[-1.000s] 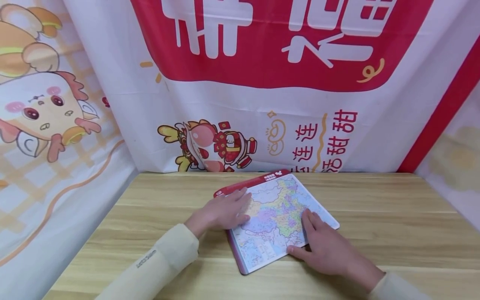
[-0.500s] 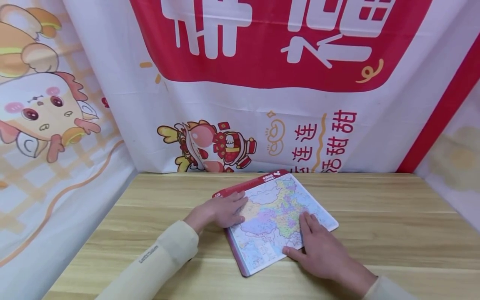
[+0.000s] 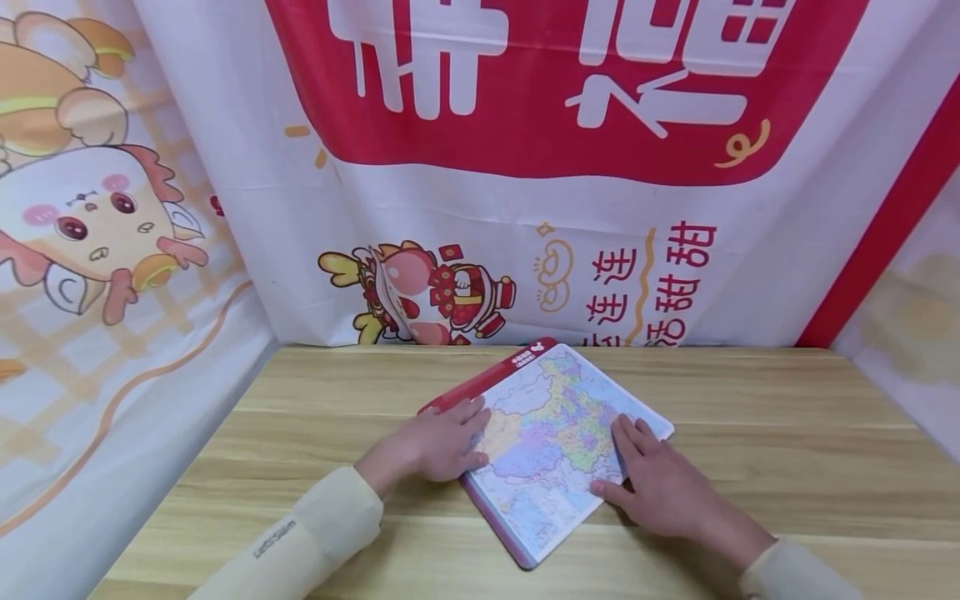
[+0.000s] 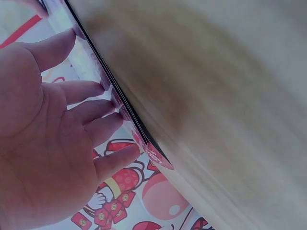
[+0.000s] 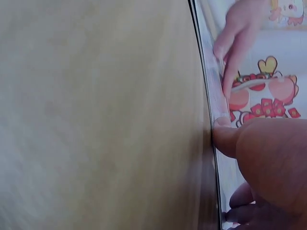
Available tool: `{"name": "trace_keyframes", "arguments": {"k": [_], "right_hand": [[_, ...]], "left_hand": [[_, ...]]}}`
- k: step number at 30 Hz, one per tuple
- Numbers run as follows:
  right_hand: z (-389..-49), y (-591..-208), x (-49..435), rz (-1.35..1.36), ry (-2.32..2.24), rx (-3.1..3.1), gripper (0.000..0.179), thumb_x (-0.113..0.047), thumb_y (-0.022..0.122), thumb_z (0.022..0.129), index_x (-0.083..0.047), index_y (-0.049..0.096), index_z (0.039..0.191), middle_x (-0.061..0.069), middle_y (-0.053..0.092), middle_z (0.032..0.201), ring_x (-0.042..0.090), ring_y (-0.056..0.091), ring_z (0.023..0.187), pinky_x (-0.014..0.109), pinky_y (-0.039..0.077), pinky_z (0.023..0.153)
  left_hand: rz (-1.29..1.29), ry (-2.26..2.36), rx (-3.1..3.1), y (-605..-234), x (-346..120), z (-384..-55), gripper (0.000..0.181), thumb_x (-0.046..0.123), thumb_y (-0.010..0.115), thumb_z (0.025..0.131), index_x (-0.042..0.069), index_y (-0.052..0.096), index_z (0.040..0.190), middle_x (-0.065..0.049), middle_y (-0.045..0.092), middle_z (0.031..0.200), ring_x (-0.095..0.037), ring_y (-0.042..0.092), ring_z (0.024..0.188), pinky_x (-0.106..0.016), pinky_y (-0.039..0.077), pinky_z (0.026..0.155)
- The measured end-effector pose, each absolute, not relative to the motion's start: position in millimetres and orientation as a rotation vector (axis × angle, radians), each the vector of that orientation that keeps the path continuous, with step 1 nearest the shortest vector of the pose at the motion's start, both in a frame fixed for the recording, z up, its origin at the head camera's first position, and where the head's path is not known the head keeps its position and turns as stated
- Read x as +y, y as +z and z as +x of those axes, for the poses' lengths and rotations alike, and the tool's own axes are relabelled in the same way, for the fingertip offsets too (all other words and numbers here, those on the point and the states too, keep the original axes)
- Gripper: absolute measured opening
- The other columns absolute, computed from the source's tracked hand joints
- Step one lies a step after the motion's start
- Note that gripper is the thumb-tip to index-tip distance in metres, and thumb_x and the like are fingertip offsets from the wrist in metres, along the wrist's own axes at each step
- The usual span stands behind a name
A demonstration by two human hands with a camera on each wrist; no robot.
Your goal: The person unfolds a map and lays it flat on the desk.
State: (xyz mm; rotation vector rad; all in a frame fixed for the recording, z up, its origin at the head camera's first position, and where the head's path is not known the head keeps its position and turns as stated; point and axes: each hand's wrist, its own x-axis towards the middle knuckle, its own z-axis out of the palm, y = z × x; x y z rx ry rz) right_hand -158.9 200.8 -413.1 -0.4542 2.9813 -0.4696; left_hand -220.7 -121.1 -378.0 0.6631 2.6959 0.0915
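A thin flat map board (image 3: 551, 425) with rounded corners and a red header strip lies turned at an angle on the table. My left hand (image 3: 442, 442) rests its spread fingers on the board's left side. On the opposite side, my right hand (image 3: 660, 487) lays its fingers on the map, with the thumb near the lower right edge. From the left wrist, the straight fingers of the left hand (image 4: 53, 124) touch the face of the map board (image 4: 122, 108), seen almost edge-on. In the right wrist view, the right hand (image 5: 273, 163) touches the same board, its fingers partly hidden.
The wooden table (image 3: 787, 433) extends around the board on every side. A printed white and red cloth (image 3: 465, 200) hangs along the table's back edge, and another cloth with a cartoon figure (image 3: 97, 233) covers the left side.
The map board has turned counterclockwise in the head view: its lower corner has shifted right and its right corner up. Both hands have stayed on it, the left shifting slightly down.
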Motion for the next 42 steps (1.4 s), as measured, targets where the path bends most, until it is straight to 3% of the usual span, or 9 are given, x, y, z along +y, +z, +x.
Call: {"name": "trace_keyframes", "arguments": {"k": [9, 16, 24, 29, 33, 42], "right_hand": [[-172, -411, 218, -0.488, -0.472, 2.979, 0.094, -0.056, 0.063, 0.101, 0.010, 0.034, 0.161, 0.033, 0.030, 0.169, 0.059, 0.029, 0.154, 0.072, 0.035, 0.120], [-183, -410, 227, -0.401, -0.484, 2.942, 0.092, -0.056, 0.060, 0.104, 0.007, 0.029, 0.163, 0.032, 0.024, 0.172, 0.059, 0.020, 0.157, 0.073, 0.032, 0.121], [-189, -411, 228, -0.386, -0.454, 2.985, 0.085, -0.049, 0.063, 0.105, 0.007, 0.034, 0.161, 0.031, 0.029, 0.170, 0.058, 0.026, 0.156, 0.072, 0.034, 0.121], [-181, -410, 221, -0.415, -0.481, 2.995, 0.085, -0.048, 0.064, 0.104, 0.008, 0.035, 0.161, 0.033, 0.030, 0.169, 0.056, 0.029, 0.156, 0.070, 0.035, 0.122], [-171, -407, 212, -0.407, -0.514, 2.953, 0.095, -0.058, 0.063, 0.102, 0.007, 0.030, 0.163, 0.032, 0.026, 0.171, 0.054, 0.028, 0.157, 0.068, 0.035, 0.123], [-153, -403, 197, -0.370, -0.578, 2.870, 0.108, -0.068, 0.066, 0.095, 0.005, 0.028, 0.165, 0.029, 0.023, 0.174, 0.049, 0.025, 0.161, 0.066, 0.032, 0.126]], "left_hand": [[0.706, 0.099, 2.713, -376, -123, -197, 0.081, 0.054, 0.065, 0.100, 0.019, 0.035, 0.167, -0.001, 0.028, 0.178, -0.023, 0.025, 0.166, -0.059, 0.026, 0.133], [0.765, 0.084, 2.744, -375, -120, -176, 0.078, 0.055, 0.062, 0.102, 0.014, 0.040, 0.165, -0.006, 0.033, 0.175, -0.028, 0.033, 0.163, -0.059, 0.033, 0.130], [0.782, 0.075, 2.770, -371, -110, -166, 0.076, 0.054, 0.063, 0.102, 0.010, 0.045, 0.162, -0.010, 0.040, 0.171, -0.032, 0.038, 0.160, -0.057, 0.032, 0.130], [0.780, 0.132, 2.774, -368, -108, -180, 0.077, 0.052, 0.065, 0.102, 0.012, 0.042, 0.164, -0.007, 0.037, 0.174, -0.029, 0.035, 0.161, -0.061, 0.031, 0.130], [0.806, 0.145, 2.757, -366, -109, -202, 0.078, 0.051, 0.064, 0.102, 0.015, 0.037, 0.166, -0.004, 0.031, 0.176, -0.026, 0.030, 0.164, -0.059, 0.030, 0.131], [0.709, 0.218, 2.629, -373, -110, -240, 0.082, 0.055, 0.058, 0.104, 0.022, 0.023, 0.171, 0.001, 0.016, 0.181, -0.022, 0.014, 0.169, -0.059, 0.017, 0.135]]}}
